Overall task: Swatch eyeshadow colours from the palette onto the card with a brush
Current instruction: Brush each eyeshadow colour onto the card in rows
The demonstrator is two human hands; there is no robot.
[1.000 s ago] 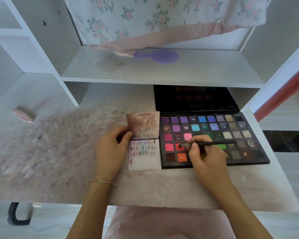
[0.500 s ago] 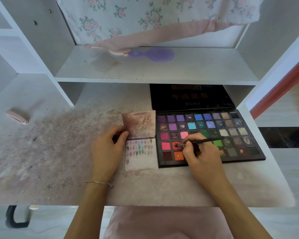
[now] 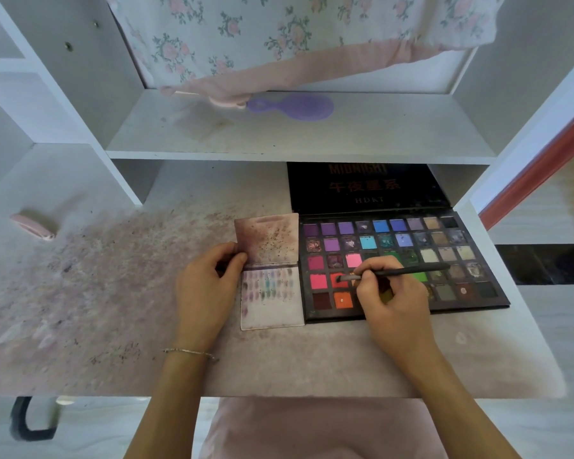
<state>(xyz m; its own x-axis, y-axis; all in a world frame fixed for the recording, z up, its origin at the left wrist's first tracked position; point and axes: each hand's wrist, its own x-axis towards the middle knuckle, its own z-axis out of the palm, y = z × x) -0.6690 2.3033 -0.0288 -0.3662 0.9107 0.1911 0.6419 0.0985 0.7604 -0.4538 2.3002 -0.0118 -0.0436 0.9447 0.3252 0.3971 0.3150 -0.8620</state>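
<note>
Our right hand (image 3: 391, 303) pinched the brush (image 3: 395, 273), tip in the palette's (image 3: 478, 260) red pan, frame centre; our left hand (image 3: 206, 286) gripped the card (image 3: 272, 306) alongside. We judged light swirling best.

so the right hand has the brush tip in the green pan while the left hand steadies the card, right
Not quite: the head view shows the brush tip in a red pan, not green. The right hand does hold it over the palette, and the left hand steadies the card.
</note>
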